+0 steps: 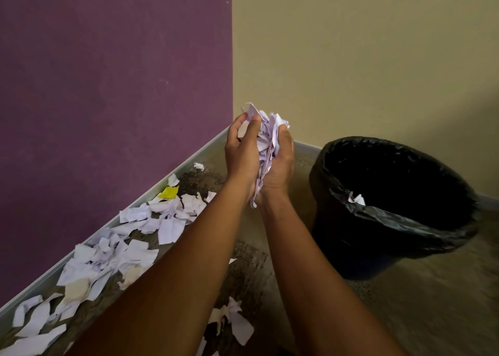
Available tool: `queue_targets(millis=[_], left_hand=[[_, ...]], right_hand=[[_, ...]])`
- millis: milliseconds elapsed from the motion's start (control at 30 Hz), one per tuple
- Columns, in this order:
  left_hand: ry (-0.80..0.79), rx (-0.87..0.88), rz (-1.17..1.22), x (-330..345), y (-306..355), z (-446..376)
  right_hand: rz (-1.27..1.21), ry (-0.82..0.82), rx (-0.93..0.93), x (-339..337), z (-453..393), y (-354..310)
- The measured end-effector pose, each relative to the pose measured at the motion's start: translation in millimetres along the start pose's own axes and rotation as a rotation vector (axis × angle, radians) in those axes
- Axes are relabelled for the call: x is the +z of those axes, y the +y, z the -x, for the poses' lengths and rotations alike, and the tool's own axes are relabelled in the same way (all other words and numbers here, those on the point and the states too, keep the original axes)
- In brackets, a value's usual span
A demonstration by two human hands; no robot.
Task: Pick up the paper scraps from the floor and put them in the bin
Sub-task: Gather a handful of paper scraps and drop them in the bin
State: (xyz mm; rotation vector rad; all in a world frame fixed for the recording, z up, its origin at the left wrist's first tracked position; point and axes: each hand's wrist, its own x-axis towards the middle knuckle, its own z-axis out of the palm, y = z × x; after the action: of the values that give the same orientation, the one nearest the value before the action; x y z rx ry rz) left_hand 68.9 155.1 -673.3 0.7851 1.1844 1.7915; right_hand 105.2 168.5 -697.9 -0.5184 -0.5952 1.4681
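Left hand: the left hand [241,150] is raised in front of the wall corner, palm turned inward, fingers curled over the top of a wad of paper and pressing it toward the other hand.
Right hand: the right hand [280,163] faces the left one, palm inward, cupped against the other side of the same wad; the two hands are pressed together around it.
Wad of paper: the wad of paper [266,142] is squeezed between both palms, held above the floor. Its long axis runs roughly 12 to 6 o'clock; crumpled ends stick out above the fingertips toward 12, and a narrow tail hangs out below the wrists toward 6.
Bin: the bin [391,209], lined with a black bag, stands on the floor at about 3 to 4 o'clock from the hands, near them but apart. Its mouth is open and tips toward the camera.
Scrap in bin: one white scrap [357,199] rests on the liner at the near rim.
Paper scraps: the paper scraps [113,250] lie strewn along the foot of the purple wall, a band running from 7 o'clock up toward 12. A few more lie between the forearms.
Yellow scrap: one yellow scrap [168,192] lies at the upper end of that band, against the skirting.
Floor: the floor [432,315] is beige and speckled.
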Motion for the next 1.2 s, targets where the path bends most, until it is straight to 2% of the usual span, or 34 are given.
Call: queue_targets(millis=[400, 533, 767, 967, 1067, 1200], left_hand=[[-0.249, -0.061, 0.099, 108.5, 0.6, 21.4], [-0.31, -0.103, 0.146, 147.5, -7.2, 31.9], [-0.395, -0.21, 0.192, 193.8, -30.9, 46.3], [-0.453, -0.222, 0.226, 213.9, -41.3, 46.9], [-0.468, -0.24, 0.232, 215.7, -49.6, 43.3], [-0.477, -0.32, 0.127, 204.9, -59.8, 35.9]], right_hand=[[0.042, 0.133, -0.242, -32.6, -8.6, -110.6], [0.07, 0.228, -0.292, -51.3, -12.9, -146.2], [0.081, 0.305, -0.367, -85.7, -15.4, -179.4], [0.1, 0.341, -0.427, -94.7, -18.5, -196.3], [0.138, 0.377, -0.41, -100.1, -21.6, -195.9], [0.304, 0.46, -0.278, -113.8, -28.7, -188.0]])
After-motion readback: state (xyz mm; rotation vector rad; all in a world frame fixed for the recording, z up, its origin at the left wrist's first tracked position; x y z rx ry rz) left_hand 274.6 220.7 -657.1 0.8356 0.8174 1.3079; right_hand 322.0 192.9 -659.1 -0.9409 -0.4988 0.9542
